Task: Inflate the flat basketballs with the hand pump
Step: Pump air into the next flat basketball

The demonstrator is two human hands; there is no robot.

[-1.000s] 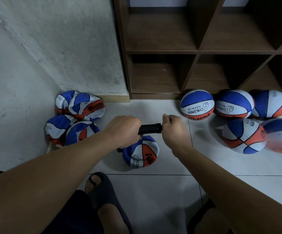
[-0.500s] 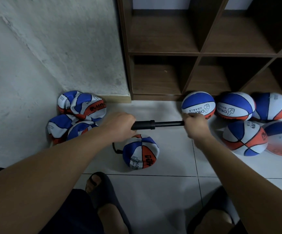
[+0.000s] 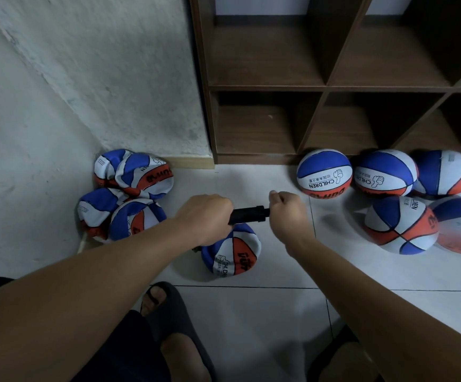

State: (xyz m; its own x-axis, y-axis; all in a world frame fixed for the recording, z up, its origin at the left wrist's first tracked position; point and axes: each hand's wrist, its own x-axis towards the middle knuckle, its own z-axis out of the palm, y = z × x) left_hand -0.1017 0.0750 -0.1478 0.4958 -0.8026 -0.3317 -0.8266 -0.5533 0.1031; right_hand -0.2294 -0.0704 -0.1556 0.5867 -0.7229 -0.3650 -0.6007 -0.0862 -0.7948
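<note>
Black pump gripped between left hand and right hand, above half-flat basketball.

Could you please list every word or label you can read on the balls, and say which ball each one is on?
"CHILDREN": nearest inflated ball, upside down, beside a thumbs-up sign.
"CHILDREN": second inflated ball, partly cut off.
"CHILDREN": half-flat ball under the pump, partly hidden.
Orange-panel brand lettering on the balls: too distorted to read.
Small print under "CHILDREN": too small to read.

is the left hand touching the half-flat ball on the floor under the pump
Cannot tell. In the head view the left hand grips the pump and overlaps the ball from above, hiding any gap or contact.
</note>
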